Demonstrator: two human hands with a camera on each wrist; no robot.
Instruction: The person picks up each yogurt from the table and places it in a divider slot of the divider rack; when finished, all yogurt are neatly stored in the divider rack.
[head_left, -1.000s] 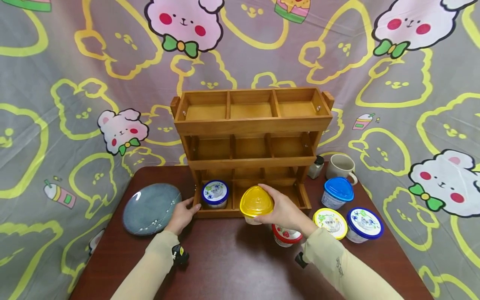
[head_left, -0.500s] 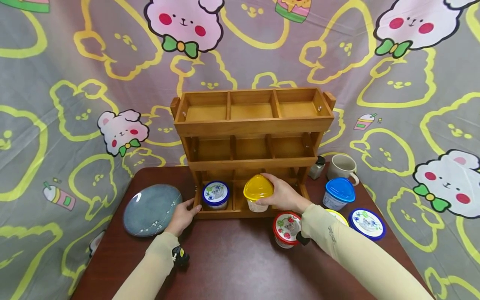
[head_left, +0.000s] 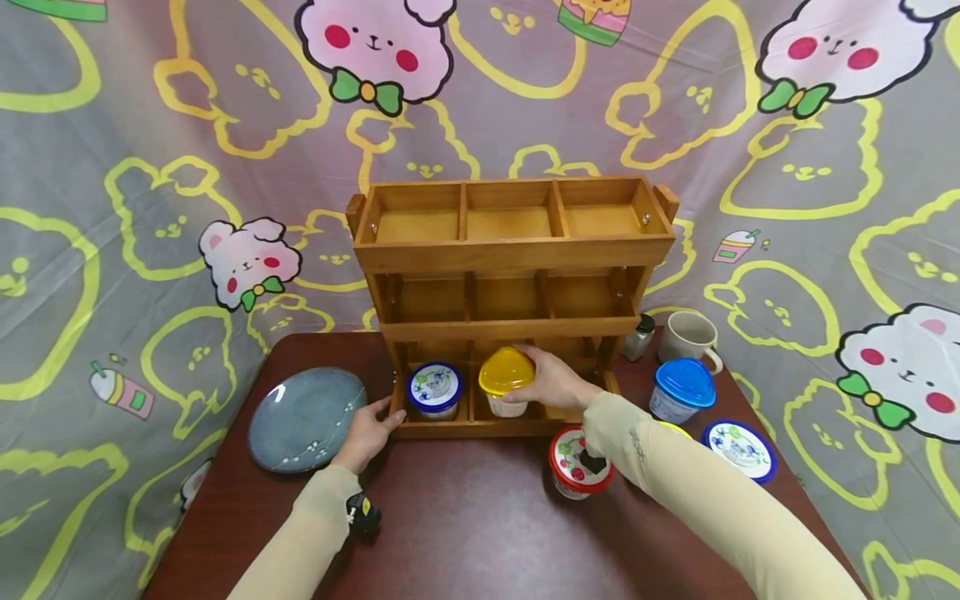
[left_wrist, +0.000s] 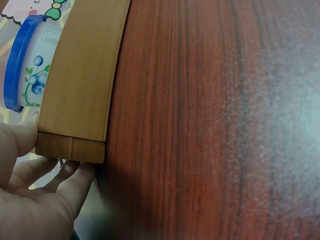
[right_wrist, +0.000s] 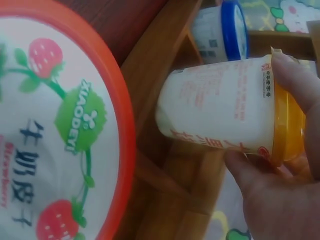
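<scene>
My right hand [head_left: 551, 382] grips a white plastic tub with a domed yellow lid [head_left: 506, 371], held over the middle compartment of the wooden rack's bottom tier. In the right wrist view, thumb and fingers wrap the tub's yellow lid [right_wrist: 287, 127]. The left hand [head_left: 365, 433] holds the lower left front corner of the wooden rack [head_left: 517, 250]; the left wrist view has the thumb on one side of the wood [left_wrist: 80, 70] and fingers on the other. A blue-lidded tub [head_left: 435, 390] with blueberries printed on it stands in the bottom left compartment.
A red-lidded strawberry tub [head_left: 570, 477] stands before the rack, partly behind my right sleeve. To the right are a bright blue-lidded tub [head_left: 684, 387], a dark-blue-rimmed tub [head_left: 738, 450], a mostly hidden yellow-lidded one, a mug [head_left: 686, 335] and a small jar [head_left: 637, 340]. A grey-blue plate [head_left: 303, 421] lies left.
The yellow-lidded tub has moved away from me, from in front of the rack to over the bottom middle compartment. My left hand has stayed on the rack's corner.
</scene>
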